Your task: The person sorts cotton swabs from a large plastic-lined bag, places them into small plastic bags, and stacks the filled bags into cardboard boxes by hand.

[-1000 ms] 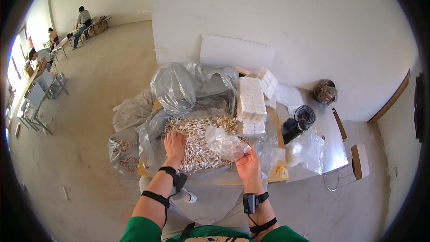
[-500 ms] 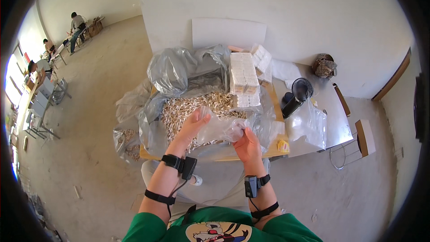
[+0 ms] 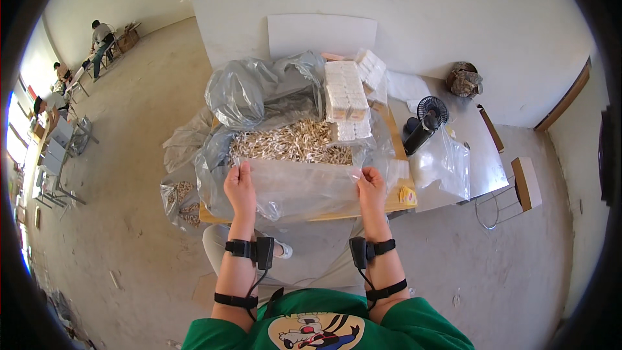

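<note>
A clear plastic bag (image 3: 304, 185) is stretched flat between my two hands. My left hand (image 3: 241, 189) pinches its upper left corner between thumb and fingers, and my right hand (image 3: 371, 188) pinches the upper right corner. Behind the bag lies a heap of short sticks with white ends (image 3: 291, 142), apparently cotton swabs, on a grey plastic liner (image 3: 214, 185). The bag hides the near part of the heap. White wrapped packs (image 3: 345, 91) are stacked at the heap's far right.
The wooden-edged table (image 3: 395, 149) carries a small yellow packet (image 3: 407, 196) at its right corner. A metal side table (image 3: 483, 172) holds a black fan (image 3: 427, 126), clear bags (image 3: 447, 165) and a camouflage-patterned item (image 3: 464, 81). Other people (image 3: 102, 42) work far left.
My hands have moved apart, my left toward the left and my right slightly right. The bunched clear bag is now spread out flat between them.
</note>
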A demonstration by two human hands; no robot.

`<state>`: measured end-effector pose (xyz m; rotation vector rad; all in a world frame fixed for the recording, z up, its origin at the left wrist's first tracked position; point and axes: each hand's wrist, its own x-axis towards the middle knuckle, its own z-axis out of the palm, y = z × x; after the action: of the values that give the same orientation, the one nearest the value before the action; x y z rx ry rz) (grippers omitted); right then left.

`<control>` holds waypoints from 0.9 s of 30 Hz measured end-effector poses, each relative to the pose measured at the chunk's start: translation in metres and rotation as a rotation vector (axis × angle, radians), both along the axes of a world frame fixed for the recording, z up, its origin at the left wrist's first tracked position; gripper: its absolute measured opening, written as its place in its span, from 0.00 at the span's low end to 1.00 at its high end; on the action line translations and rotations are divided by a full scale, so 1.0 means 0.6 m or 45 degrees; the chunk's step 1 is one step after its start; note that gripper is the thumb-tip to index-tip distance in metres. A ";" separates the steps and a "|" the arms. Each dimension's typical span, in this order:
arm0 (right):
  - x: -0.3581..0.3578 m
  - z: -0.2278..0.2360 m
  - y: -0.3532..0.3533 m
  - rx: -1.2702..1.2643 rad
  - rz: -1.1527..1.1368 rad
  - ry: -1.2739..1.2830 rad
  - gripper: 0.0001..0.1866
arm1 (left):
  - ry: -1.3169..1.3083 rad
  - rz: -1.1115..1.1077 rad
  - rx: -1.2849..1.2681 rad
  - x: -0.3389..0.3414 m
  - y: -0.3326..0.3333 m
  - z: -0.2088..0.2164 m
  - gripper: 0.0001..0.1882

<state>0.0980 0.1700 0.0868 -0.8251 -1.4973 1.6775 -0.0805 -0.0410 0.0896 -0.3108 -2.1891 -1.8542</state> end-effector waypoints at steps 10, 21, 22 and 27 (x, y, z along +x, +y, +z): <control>-0.051 -0.025 0.005 0.649 0.050 -0.325 0.11 | 0.305 0.064 -0.326 -0.136 0.047 -0.042 0.22; -0.076 -0.121 -0.010 0.365 0.172 -0.131 0.22 | 0.279 0.050 -0.403 -0.163 0.046 -0.030 0.23; -0.080 -0.117 -0.021 0.357 0.133 -0.108 0.24 | 0.086 -0.054 -0.226 -0.158 0.043 -0.027 0.23; -0.080 -0.140 -0.031 -0.235 0.097 -0.064 0.30 | -0.403 -0.284 0.432 -0.081 0.025 0.022 0.21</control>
<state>0.0502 0.1517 0.0027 -0.9235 -1.4384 1.8856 -0.1291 -0.0258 0.1029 -0.2107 -2.0365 -2.5052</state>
